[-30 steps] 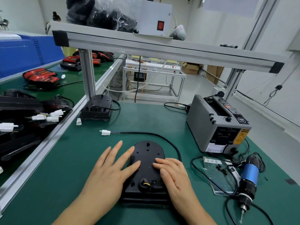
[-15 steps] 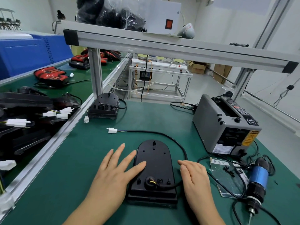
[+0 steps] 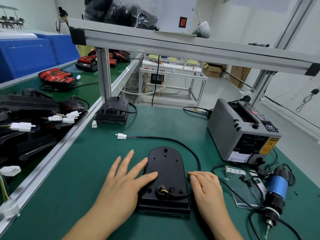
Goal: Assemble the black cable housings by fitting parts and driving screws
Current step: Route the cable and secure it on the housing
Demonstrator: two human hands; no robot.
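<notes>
- The black housing (image 3: 166, 177) is laid flat, back up, near the front edge of the workbench (image 3: 83, 170). Its cable (image 3: 181, 143) is looped toward the far side and ends in a white connector (image 3: 120, 136).
- The left hand (image 3: 121, 186) is laid against the housing's left side, fingers straight and spread, with thumb and forefinger rested on the cover.
- The right hand (image 3: 206, 189) is set flat just beside the right side, fingers pressed together, nothing held.
- The cover is judged seated (whether its holes carry screws cannot be told).
- Screw-driving is judged outstanding: the electric screwdriver (image 3: 275, 193) and screw bag (image 3: 242, 186) are seen untouched toward the right edge.
</notes>
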